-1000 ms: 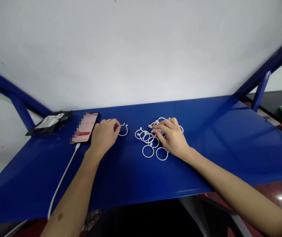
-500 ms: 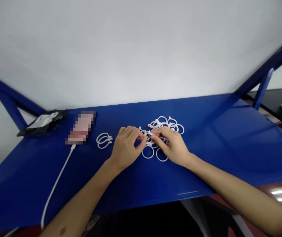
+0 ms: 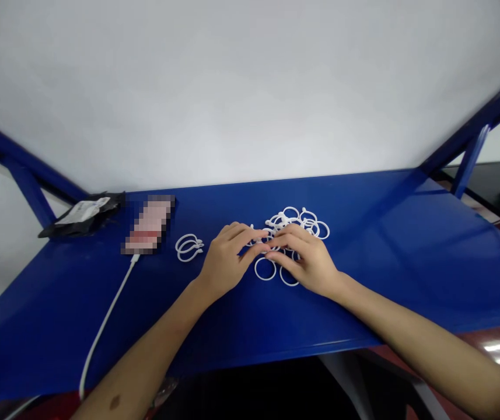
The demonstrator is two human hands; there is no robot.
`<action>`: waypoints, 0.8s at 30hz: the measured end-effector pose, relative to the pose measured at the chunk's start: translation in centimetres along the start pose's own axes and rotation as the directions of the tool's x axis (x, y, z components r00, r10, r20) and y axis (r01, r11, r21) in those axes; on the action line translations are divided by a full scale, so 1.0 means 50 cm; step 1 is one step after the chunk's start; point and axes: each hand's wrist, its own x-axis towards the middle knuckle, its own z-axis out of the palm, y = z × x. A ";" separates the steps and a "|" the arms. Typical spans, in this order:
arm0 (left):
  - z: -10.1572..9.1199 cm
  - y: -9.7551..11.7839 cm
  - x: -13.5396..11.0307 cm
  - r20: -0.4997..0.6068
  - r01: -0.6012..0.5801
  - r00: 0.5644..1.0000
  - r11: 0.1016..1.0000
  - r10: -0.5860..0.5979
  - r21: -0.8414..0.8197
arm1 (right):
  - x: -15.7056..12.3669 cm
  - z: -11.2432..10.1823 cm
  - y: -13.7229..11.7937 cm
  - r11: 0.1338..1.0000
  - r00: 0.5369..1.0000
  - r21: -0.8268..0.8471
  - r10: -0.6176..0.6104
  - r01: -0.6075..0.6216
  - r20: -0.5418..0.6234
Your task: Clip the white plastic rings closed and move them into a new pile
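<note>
My left hand [image 3: 228, 259] and my right hand [image 3: 306, 256] meet fingertip to fingertip over a pile of white plastic rings [image 3: 318, 229]. Thumb and fingers of each hand are pinched together on a white ring, which the fingertips mostly hide. Many of the rings carry a small knob, like shower curtain rings. Two plain-looking loops, one a white ring [image 3: 265, 269], lie in front of the pile near my thumbs. To the left of my left hand a few rings [image 3: 188, 248] lie overlapped in a small group, their knobs pointing right.
A phone [image 3: 149, 224], pixelated, lies on the blue table [image 3: 385, 233] with a white cable [image 3: 108, 315] running to the front edge. Behind it at left sits a black plastic package [image 3: 84, 213]. Blue braces flank both sides; a white wall stands behind.
My fingertips have closed in over the ring between them, hiding more of it. The view has shifted slightly, moving everything a little to the right; the small group at left is unchanged.
</note>
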 end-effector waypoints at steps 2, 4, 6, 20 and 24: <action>-0.003 -0.001 0.003 0.004 0.024 1.000 0.997 -0.024 -0.070 | 0.004 -0.006 -0.003 0.999 0.998 -0.018 0.038 -0.039 -0.050; -0.009 0.001 0.007 0.029 0.042 0.999 0.982 -0.038 -0.186 | 0.007 -0.013 -0.007 0.997 0.994 -0.040 0.070 -0.073 -0.082; -0.015 0.005 0.009 0.062 0.067 0.997 0.952 -0.050 -0.299 | 0.008 -0.018 -0.009 0.993 0.992 -0.017 0.117 -0.117 -0.045; -0.004 -0.004 -0.004 0.115 0.267 0.963 0.799 -0.244 -0.539 | -0.006 -0.011 -0.018 0.946 0.977 0.252 0.177 -0.203 0.121; -0.001 -0.003 -0.007 0.090 0.209 0.977 0.815 -0.191 -0.541 | -0.007 -0.019 -0.020 0.961 0.982 0.227 0.131 -0.160 0.138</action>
